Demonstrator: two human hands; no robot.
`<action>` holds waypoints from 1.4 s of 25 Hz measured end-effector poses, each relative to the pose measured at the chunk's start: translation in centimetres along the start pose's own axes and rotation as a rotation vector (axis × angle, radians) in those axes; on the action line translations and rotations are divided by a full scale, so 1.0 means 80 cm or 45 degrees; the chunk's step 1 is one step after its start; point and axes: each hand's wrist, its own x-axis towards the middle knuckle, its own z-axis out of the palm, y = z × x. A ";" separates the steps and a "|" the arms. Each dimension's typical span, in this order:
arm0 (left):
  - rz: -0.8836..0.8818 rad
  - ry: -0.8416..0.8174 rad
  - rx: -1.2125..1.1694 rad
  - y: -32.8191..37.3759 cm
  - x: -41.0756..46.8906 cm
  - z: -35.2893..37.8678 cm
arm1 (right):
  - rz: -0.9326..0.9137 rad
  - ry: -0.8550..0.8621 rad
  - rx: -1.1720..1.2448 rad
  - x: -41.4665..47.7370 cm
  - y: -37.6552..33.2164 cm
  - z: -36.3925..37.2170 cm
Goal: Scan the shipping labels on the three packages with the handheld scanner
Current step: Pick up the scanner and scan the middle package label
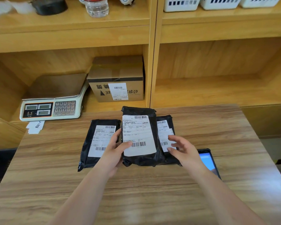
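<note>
Three black plastic mailer packages with white shipping labels are on the wooden table [136, 192]. The left package [99, 142] lies flat. The middle package [139, 135] is tilted up, label facing me, with my left hand [115, 150] gripping its left edge, thumb on the label. The right package [165, 135] lies partly behind the middle one. My right hand [183, 150] hovers over the right package with fingers spread, holding nothing. The handheld scanner [208, 161], a black device with a lit screen, lies on the table just right of my right wrist.
A weighing scale [52, 103] sits on the shelf at the left, with paper slips [35, 126] in front of it. A labelled cardboard box [117, 83] stands in the shelf behind the packages. White baskets [217, 3] and a water bottle [96, 7] are on the upper shelf.
</note>
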 end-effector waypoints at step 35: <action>0.113 0.031 -0.007 -0.043 0.021 0.094 | 0.538 0.508 -0.660 -0.007 0.163 -0.098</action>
